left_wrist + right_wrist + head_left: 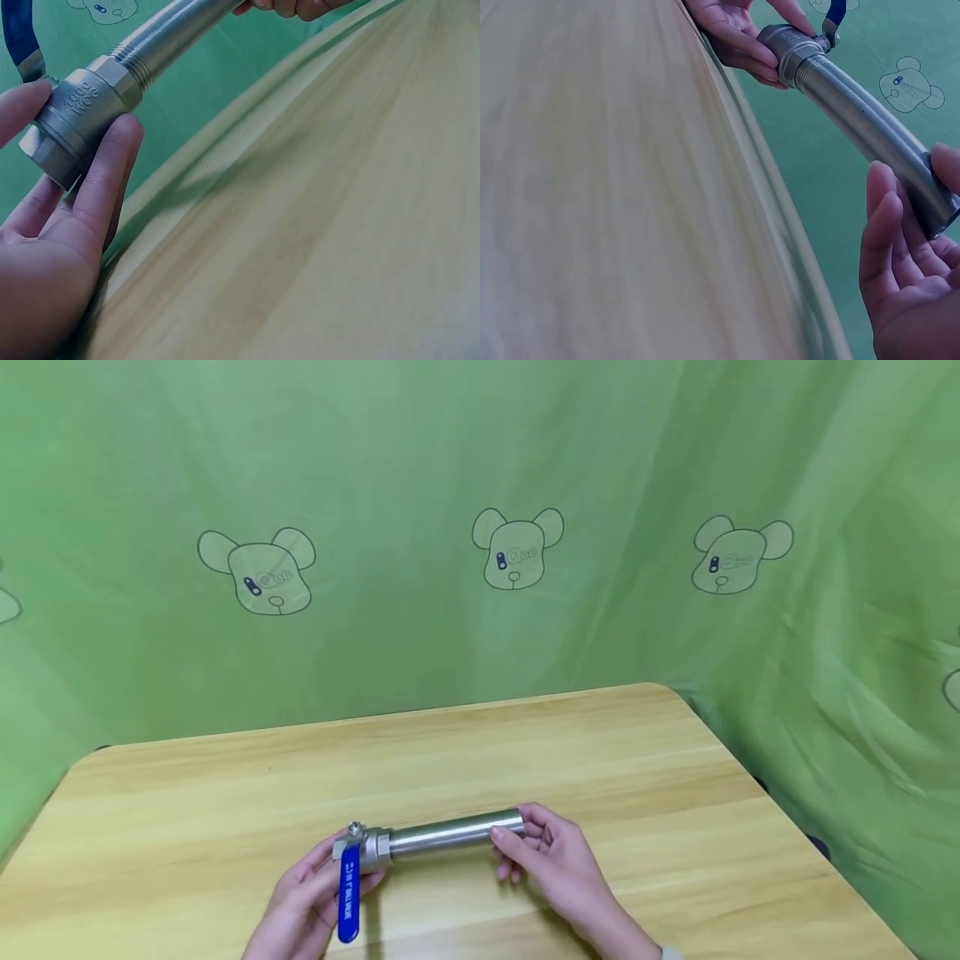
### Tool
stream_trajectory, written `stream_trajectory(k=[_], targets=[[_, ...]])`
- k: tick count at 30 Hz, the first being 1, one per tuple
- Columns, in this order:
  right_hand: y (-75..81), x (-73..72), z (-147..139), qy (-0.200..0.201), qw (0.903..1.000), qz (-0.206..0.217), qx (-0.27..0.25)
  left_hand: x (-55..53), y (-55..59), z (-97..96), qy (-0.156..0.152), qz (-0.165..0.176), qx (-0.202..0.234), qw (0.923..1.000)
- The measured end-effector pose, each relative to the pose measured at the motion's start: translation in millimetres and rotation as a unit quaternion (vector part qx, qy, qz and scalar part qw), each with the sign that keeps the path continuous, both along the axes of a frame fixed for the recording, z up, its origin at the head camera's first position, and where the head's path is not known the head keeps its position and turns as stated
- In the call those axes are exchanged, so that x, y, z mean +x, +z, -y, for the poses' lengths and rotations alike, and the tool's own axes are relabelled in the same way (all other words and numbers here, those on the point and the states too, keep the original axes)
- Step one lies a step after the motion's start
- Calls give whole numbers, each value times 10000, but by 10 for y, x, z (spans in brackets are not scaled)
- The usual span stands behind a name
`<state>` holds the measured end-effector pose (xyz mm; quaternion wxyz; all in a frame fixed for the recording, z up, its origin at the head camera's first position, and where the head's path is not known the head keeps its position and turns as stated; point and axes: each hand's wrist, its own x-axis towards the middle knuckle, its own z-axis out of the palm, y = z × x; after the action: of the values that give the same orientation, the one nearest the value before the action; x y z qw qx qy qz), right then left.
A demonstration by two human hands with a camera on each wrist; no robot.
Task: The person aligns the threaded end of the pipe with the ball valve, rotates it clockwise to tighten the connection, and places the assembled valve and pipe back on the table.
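Observation:
A steel ball valve with a blue lever handle is held in my left hand, low over the near part of the table. In the left wrist view, the thumb and fingers grip the valve body from both sides. A straight metal pipe extends rightward from the valve, its threaded end in the valve's hex end. My right hand holds the pipe's far end, thumb on the near side and fingers behind and below. Some thread shows outside the valve.
The wood-grain table spreads beneath both hands, with rounded far corners. Behind it and to the right hangs a green curtain printed with bear heads.

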<state>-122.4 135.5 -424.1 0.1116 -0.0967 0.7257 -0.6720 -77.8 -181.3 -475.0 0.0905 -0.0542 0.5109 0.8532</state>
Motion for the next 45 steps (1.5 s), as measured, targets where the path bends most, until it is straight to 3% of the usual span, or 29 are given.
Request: stream_trajectory(k=[9, 13, 20, 24, 31, 38, 45], targets=[[1, -9, 16, -187, 9998, 91, 24, 0, 48, -9, 93, 129, -137, 9998], [0, -6, 29, -245, 9995, 172, 54, -1, 35, 18, -8, 191, -150, 9997], [-5, 4, 44, -501, 9979, 330, 229, -1, 17, 36, -191, 10, -140, 9997], [-15, 0, 24, -193, 9995, 250, 75, 12, 36, 27, -101, 110, -244, 9996], [-60, -48, -32, 384, 9964, -139, -741, 14, 80, 15, -1, 224, -99, 9997], [-95, -66, -68, 368, 9937, -173, -1041, 3, 77, 14, -128, 131, -319, 9993], [-91, -61, -77, 160, 9966, -146, -801, 6, 70, 4, -88, 192, -368, 9991]])
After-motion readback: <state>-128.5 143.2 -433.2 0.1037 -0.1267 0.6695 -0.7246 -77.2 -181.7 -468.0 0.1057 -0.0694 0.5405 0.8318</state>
